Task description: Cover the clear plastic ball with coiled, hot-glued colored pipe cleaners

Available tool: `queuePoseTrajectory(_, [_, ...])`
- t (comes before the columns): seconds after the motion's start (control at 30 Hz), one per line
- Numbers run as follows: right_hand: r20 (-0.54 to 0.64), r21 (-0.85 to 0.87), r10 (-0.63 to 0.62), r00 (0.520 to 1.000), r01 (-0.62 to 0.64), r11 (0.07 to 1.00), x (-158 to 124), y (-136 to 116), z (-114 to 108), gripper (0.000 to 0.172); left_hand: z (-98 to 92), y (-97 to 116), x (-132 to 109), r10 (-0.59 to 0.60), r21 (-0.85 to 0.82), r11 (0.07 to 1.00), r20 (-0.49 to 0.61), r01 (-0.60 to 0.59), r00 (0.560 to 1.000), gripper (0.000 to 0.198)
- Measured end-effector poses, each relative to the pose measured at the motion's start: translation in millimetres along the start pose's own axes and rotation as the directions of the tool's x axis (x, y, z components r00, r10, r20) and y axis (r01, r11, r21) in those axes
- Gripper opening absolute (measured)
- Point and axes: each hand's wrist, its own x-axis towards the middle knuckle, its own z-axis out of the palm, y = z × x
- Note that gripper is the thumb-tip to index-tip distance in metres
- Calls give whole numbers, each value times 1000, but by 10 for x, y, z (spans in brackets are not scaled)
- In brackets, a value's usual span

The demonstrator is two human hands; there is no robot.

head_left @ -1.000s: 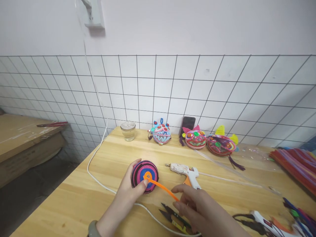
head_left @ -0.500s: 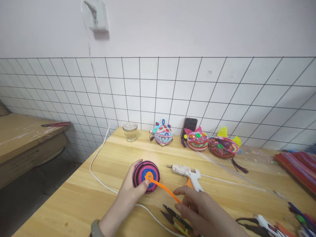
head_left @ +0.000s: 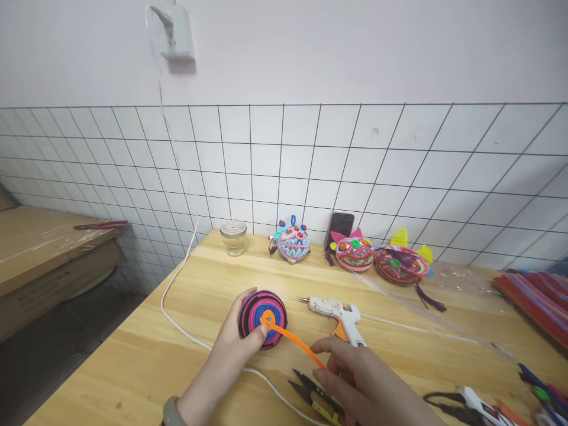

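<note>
In my left hand is a round coiled disc of pink, blue, purple and black rings. My left thumb presses at its centre, where an orange pipe cleaner makes a small loop. The free end of that pipe cleaner runs down to my right hand, whose thumb and forefinger pinch it. Under the right hand lie thread snips, their blades pointing left and their handle partly covered. A white glue gun with an orange trigger rests just beyond the right hand.
Along the wall stand a glass of liquid, a blue decorated ornament, a phone and two fish-like ornaments. A white cord crosses the table. Pipe cleaner bundles and a power strip lie on the right.
Almost nothing differs; both hands hold the disc and the orange pipe cleaner as before, with only a tiny shift of the view.
</note>
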Motion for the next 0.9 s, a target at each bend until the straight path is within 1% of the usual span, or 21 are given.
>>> queuePoseTrajectory(0.07, [14, -13, 2, 1000, -2, 1000, -2, -9, -15, 28, 0, -3, 1, -2, -2, 1000, -2, 2, 1000, 56])
queuePoseTrajectory(0.27, [105, -6, 0, 994, 0, 1000, -9, -36, -65, 29, -4, -14, 3, -4, -4, 1000, 23, 4, 1000, 59])
queuePoseTrajectory(0.53, [76, -33, 6, 997, -4, 999, -3, -12, -58, 29, -41, -11, 8, -14, 7, 1000, 66, 14, 998, 57])
queuePoseTrajectory(0.6, [11, -64, -7, 1000, 7, 998, 5, -5, -129, 29, -40, 1, 4, -26, -11, 1000, 58, 27, 998, 57])
queuePoseTrajectory(0.63, [-44, -96, -23, 999, 18, 995, 26, -6, -188, 30, -35, 8, 1, -32, -28, 999, 53, 34, 998, 57])
queuePoseTrajectory(0.7, [-170, -207, -77, 983, 40, 977, 134, -20, -343, 33, -18, 23, -10, -43, -63, 997, 53, 46, 998, 57])
queuePoseTrajectory(0.73, [-224, -280, -116, 968, 50, 959, 228, -32, -431, 33, -9, 28, -15, -53, -63, 996, 78, 58, 996, 57])
queuePoseTrajectory(0.77, [-266, -376, -173, 948, 63, 925, 352, -44, -520, 33, -1, 32, -20, -57, -74, 995, 67, 62, 996, 58])
queuePoseTrajectory(0.87, [-302, -477, -249, 920, 80, 875, 875, -75, -735, 32, 9, 31, -24, -62, -103, 992, 70, 69, 996, 61])
queuePoseTrajectory(0.9, [-312, -514, -276, 909, 82, 854, 1078, -82, -777, 35, 7, 29, -22, -62, -101, 992, 82, 70, 995, 61])
